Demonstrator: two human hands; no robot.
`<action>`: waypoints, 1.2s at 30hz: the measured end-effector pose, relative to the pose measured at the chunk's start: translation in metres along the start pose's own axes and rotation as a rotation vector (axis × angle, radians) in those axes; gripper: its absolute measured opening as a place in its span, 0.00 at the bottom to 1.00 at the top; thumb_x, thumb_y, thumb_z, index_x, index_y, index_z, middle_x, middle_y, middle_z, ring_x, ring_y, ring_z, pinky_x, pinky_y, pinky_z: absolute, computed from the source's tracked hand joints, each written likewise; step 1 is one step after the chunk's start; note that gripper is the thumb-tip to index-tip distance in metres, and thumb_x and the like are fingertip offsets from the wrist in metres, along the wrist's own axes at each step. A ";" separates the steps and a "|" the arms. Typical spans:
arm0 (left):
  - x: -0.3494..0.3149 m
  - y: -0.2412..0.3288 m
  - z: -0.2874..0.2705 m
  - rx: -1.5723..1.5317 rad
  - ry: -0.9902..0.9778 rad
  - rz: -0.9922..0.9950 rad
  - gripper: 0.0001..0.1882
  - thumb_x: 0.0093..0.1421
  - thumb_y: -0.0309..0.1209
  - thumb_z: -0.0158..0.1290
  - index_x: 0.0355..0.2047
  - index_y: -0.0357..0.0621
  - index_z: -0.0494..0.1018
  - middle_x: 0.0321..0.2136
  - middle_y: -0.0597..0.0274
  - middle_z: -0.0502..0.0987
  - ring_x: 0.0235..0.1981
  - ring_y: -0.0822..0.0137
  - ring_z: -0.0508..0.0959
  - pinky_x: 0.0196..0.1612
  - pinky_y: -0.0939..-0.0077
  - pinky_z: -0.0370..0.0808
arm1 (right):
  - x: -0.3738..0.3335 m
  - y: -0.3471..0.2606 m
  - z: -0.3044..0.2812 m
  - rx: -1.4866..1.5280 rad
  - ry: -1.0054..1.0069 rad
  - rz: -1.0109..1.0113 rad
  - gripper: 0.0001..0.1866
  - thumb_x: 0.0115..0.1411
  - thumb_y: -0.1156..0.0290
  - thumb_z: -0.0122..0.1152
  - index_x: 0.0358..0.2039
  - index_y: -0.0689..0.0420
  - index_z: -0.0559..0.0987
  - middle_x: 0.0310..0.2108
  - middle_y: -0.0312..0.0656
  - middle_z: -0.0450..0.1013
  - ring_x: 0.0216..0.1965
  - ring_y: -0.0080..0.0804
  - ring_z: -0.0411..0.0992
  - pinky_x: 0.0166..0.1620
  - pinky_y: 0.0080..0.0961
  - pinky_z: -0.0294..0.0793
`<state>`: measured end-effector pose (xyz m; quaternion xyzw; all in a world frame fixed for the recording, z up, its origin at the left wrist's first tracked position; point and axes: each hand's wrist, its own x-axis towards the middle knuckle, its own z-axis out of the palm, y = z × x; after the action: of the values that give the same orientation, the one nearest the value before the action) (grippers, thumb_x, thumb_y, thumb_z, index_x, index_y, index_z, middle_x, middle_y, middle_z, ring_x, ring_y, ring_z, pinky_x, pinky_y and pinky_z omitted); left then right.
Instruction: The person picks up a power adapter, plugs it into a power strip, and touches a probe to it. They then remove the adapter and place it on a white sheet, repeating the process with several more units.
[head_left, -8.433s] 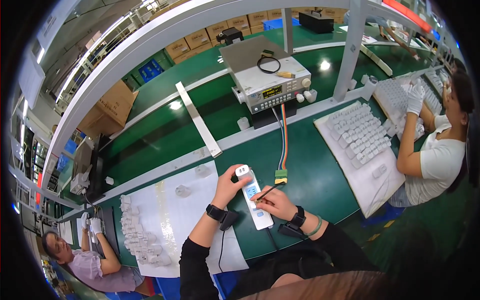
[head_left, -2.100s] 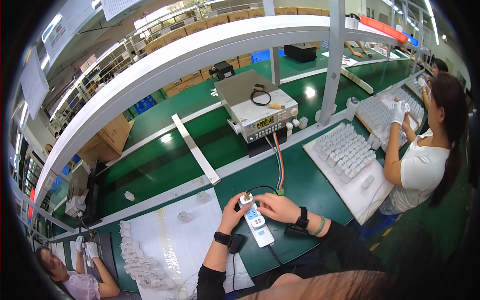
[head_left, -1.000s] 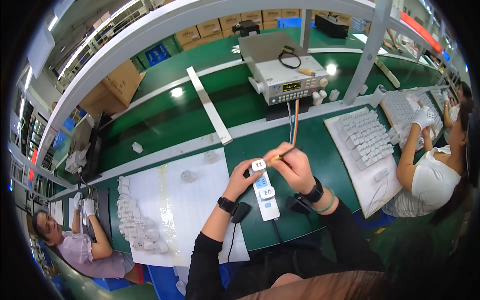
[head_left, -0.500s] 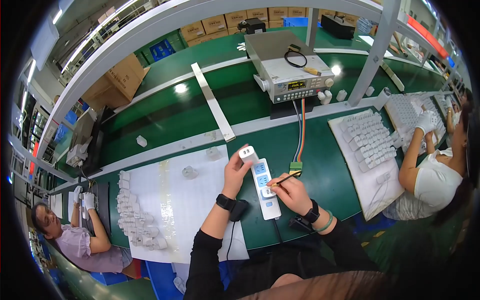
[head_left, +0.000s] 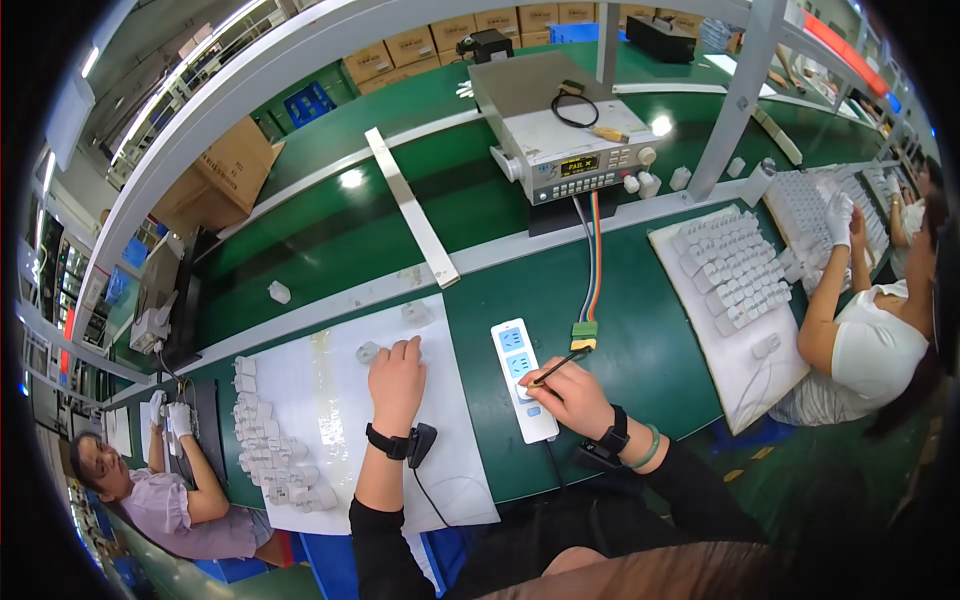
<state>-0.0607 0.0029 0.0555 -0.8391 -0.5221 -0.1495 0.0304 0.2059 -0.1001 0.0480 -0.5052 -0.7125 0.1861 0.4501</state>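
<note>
My left hand (head_left: 397, 385) is over the white sheet (head_left: 375, 470), its fingers curled downward. A whitish plug adapter (head_left: 368, 352) shows beside its fingertips; whatever the fingers hold is hidden. My right hand (head_left: 575, 397) is closed on the end of a black cable (head_left: 560, 369), with its tip at the lower part of a white power strip (head_left: 509, 345). A white charger sits there, mostly covered by the fingers. The cable runs up to a green connector block (head_left: 584, 333) with rainbow wires. Another plug adapter (head_left: 416, 314) lies at the sheet's upper edge.
Several white adapters (head_left: 270, 450) crowd the sheet's left side. A test instrument (head_left: 565, 150) with a lit display stands beyond the strip. At the right, a board (head_left: 735, 280) carries rows of adapters. One co-worker (head_left: 160, 500) sits at left, another (head_left: 870, 340) at right.
My left hand has moved left from above the power strip to the white sheet. The white charger it held is no longer visible. My right hand stays at the strip with the cable.
</note>
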 end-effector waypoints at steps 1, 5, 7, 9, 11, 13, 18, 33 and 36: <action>0.001 0.000 0.002 0.056 0.028 -0.002 0.24 0.47 0.29 0.61 0.47 0.49 0.72 0.40 0.61 0.75 0.37 0.57 0.76 0.40 0.66 0.74 | -0.001 -0.002 -0.002 -0.010 0.009 0.000 0.07 0.56 0.70 0.61 0.35 0.55 0.81 0.31 0.36 0.75 0.30 0.34 0.73 0.34 0.24 0.74; -0.007 0.008 -0.011 -0.012 0.044 -0.060 0.23 0.48 0.29 0.61 0.46 0.50 0.72 0.42 0.62 0.75 0.34 0.59 0.77 0.35 0.66 0.74 | -0.007 -0.009 -0.021 0.190 -0.007 0.118 0.06 0.55 0.72 0.62 0.34 0.56 0.81 0.26 0.37 0.72 0.28 0.33 0.72 0.32 0.23 0.71; -0.018 0.007 -0.023 -0.040 0.106 -0.054 0.22 0.48 0.28 0.61 0.46 0.50 0.72 0.42 0.62 0.75 0.33 0.60 0.77 0.34 0.67 0.74 | -0.008 -0.011 -0.056 0.086 -0.286 0.158 0.07 0.54 0.69 0.64 0.34 0.54 0.80 0.29 0.37 0.73 0.30 0.31 0.73 0.33 0.24 0.73; -0.027 0.004 -0.034 -0.090 0.206 -0.045 0.21 0.48 0.27 0.60 0.45 0.49 0.73 0.44 0.62 0.75 0.31 0.61 0.77 0.32 0.68 0.74 | -0.005 0.001 -0.088 -0.038 -0.279 -0.006 0.09 0.52 0.68 0.64 0.34 0.55 0.79 0.30 0.38 0.73 0.33 0.32 0.73 0.35 0.27 0.73; -0.035 -0.002 -0.043 -0.159 0.211 -0.063 0.20 0.49 0.27 0.60 0.44 0.48 0.74 0.44 0.61 0.76 0.31 0.61 0.77 0.32 0.69 0.74 | 0.020 0.020 -0.109 -0.049 0.008 -0.172 0.12 0.52 0.69 0.62 0.38 0.56 0.77 0.30 0.40 0.71 0.36 0.37 0.72 0.39 0.31 0.71; -0.042 -0.007 -0.046 -0.298 0.197 -0.111 0.17 0.50 0.25 0.59 0.42 0.47 0.75 0.43 0.59 0.76 0.29 0.62 0.77 0.32 0.71 0.73 | 0.059 0.040 -0.133 -0.152 0.173 -0.099 0.20 0.52 0.71 0.59 0.47 0.57 0.72 0.34 0.40 0.69 0.42 0.40 0.68 0.46 0.32 0.67; -0.066 -0.011 -0.055 -0.375 0.336 -0.106 0.11 0.53 0.25 0.57 0.37 0.47 0.77 0.39 0.61 0.78 0.27 0.67 0.77 0.32 0.72 0.69 | 0.114 0.105 -0.141 -0.391 0.195 0.086 0.34 0.51 0.71 0.57 0.61 0.57 0.63 0.37 0.38 0.67 0.45 0.41 0.64 0.52 0.32 0.64; -0.119 -0.012 -0.044 -0.879 0.291 -0.511 0.06 0.59 0.24 0.54 0.35 0.36 0.78 0.31 0.61 0.81 0.28 0.74 0.78 0.33 0.82 0.75 | 0.133 0.136 -0.129 -0.487 0.236 0.003 0.41 0.45 0.71 0.59 0.63 0.62 0.60 0.32 0.38 0.69 0.40 0.39 0.65 0.49 0.36 0.66; -0.117 -0.011 -0.039 -0.917 0.254 -0.505 0.06 0.59 0.24 0.54 0.36 0.36 0.78 0.32 0.62 0.81 0.30 0.74 0.79 0.35 0.82 0.75 | 0.131 0.155 -0.131 -0.498 0.239 -0.009 0.42 0.46 0.74 0.59 0.64 0.59 0.58 0.33 0.39 0.68 0.40 0.38 0.64 0.49 0.35 0.64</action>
<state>-0.1268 -0.1017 0.0588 -0.5901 -0.5809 -0.4651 -0.3130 0.3894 0.0563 0.0645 -0.6153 -0.6804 -0.0576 0.3938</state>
